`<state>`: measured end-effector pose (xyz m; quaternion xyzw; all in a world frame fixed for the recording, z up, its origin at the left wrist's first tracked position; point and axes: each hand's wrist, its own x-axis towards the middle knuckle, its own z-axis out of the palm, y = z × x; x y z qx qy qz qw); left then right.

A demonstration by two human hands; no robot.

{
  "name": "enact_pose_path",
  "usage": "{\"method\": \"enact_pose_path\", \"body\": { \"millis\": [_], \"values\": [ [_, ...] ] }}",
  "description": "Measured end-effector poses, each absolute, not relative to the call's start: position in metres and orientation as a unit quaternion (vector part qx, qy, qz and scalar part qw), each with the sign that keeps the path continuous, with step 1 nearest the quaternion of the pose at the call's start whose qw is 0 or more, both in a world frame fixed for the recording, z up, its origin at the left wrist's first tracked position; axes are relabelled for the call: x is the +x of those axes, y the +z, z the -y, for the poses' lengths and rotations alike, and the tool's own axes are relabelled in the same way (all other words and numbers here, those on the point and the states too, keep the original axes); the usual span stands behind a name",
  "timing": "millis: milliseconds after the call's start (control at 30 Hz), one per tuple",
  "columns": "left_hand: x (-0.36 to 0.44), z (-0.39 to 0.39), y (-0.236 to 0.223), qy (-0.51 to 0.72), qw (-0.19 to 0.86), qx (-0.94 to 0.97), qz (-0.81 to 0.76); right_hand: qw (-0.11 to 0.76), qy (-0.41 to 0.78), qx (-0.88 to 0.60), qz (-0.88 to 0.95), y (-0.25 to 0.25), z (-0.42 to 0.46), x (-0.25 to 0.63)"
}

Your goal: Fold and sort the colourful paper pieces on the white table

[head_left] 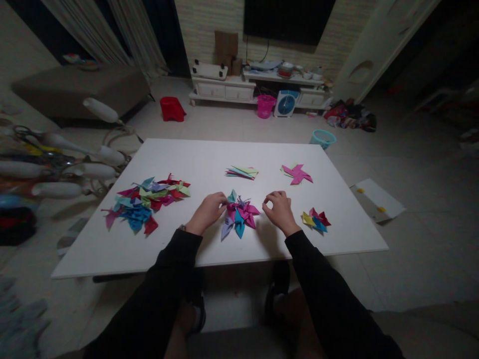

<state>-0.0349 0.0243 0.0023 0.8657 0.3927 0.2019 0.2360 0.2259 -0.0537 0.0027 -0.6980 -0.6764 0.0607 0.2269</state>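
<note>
Near the front middle of the white table lies a small heap of folded paper cranes in magenta, teal and lilac. My left hand is at the heap's left side, its fingers pinched together at the edge of a magenta crane. On the other side, my right hand hovers just off the heap with fingers curved and a gap between thumb and forefinger; nothing shows in it. A larger pile of coloured paper cranes spreads over the left of the table.
A fanned stack of folded paper strips lies behind the heap. To the right are a pink paper pinwheel shape and a small multicoloured folded paper group. The white table has a teal basket beyond its far right corner.
</note>
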Motion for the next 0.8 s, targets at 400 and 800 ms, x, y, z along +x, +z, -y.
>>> {"method": "enact_pose_path", "body": {
  "millis": [400, 800],
  "values": [
    [0.003, 0.010, 0.006, 0.175, 0.200, 0.921, -0.286, 0.291, 0.060, -0.586, 0.754, 0.019, 0.065, 0.196],
    [0.004, 0.009, 0.008, 0.156, 0.175, 0.933, -0.274, 0.239, 0.080, -0.571, 0.781, 0.013, 0.062, 0.197]
  ]
}}
